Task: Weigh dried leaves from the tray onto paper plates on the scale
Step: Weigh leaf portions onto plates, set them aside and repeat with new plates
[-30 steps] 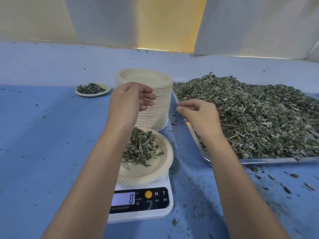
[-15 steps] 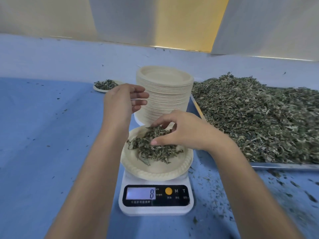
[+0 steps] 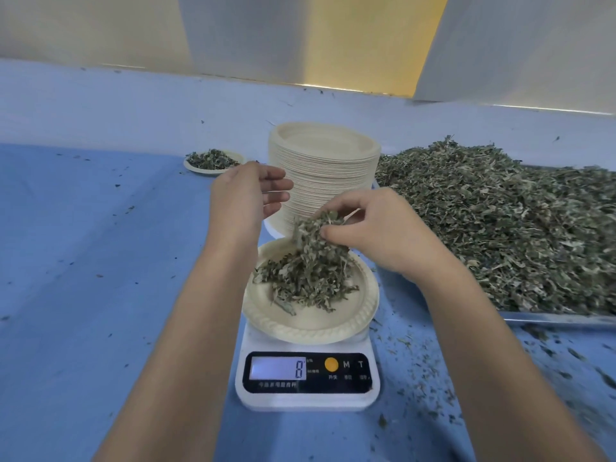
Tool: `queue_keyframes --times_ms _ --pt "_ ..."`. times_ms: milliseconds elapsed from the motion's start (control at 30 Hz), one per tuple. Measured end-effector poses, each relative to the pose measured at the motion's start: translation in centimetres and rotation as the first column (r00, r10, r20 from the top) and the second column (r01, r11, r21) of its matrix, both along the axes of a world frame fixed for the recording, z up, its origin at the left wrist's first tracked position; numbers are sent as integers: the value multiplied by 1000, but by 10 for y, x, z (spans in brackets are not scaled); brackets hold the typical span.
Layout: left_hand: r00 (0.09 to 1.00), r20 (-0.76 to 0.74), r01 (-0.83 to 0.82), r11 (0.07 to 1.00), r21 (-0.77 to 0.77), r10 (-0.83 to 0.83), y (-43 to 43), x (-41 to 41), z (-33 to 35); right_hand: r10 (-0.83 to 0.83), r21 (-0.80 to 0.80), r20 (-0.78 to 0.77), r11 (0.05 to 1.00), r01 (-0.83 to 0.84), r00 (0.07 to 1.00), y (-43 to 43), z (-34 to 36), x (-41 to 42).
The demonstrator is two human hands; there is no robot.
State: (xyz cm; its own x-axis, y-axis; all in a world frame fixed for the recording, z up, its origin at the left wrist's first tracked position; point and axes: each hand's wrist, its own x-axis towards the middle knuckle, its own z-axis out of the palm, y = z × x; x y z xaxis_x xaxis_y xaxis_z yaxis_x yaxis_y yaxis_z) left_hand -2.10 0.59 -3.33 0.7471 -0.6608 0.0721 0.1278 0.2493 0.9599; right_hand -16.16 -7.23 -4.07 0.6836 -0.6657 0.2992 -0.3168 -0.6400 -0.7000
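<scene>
Right hand (image 3: pixel 376 235) has risen, fingers pinching a clump of dried green leaves (image 3: pixel 316 235) just above the round cream paper plate (image 3: pixel 300 331) on the white digital scale (image 3: pixel 306 400); left hand (image 3: pixel 243 198) hovers slack-fingered, empty; best trickle leaves down, watching readout (image 3: pixel 278 368).

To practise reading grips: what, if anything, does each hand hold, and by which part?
The right hand pinches a clump of dried leaves at its upper end, between thumb and fingers, above the plate. The left hand holds nothing.
</scene>
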Motion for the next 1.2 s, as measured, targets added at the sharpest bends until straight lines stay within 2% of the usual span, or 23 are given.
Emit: queue_keyframes --times_ms 67,200,433,500,633,800,933,1200 --pt "997 -64 48 999 -4 -48 -2 -3 1 -15 53 104 999 9 994 0 1 1" --pt "992 -66 110 994 20 -108 -6 -13 -2 -32 102 264 995 5 964 3 3 4" --pt "975 -9 223 971 80 -223 -10 -19 -1 -57 113 343 993 19 938 9 4 8" --pt "969 52 233 967 104 -240 -11 -22 -1 -66 101 355 994 32 932 13 5 10" --pt "923 338 117 971 209 -184 -12 -30 -4 -93 81 396 995 66 913 17 2 16" --pt "831 555 -71 982 176 -40 -13 -31 -9 -116 136 427 989 63 897 17 1 19" --pt "811 584 -111 979 170 -10 -13 -27 -12 -85 150 422 988 23 903 17 0 20" --pt "831 556 -142 977 160 29 -11 -20 -15 -112 332 426 942 -40 898 15 2 14"
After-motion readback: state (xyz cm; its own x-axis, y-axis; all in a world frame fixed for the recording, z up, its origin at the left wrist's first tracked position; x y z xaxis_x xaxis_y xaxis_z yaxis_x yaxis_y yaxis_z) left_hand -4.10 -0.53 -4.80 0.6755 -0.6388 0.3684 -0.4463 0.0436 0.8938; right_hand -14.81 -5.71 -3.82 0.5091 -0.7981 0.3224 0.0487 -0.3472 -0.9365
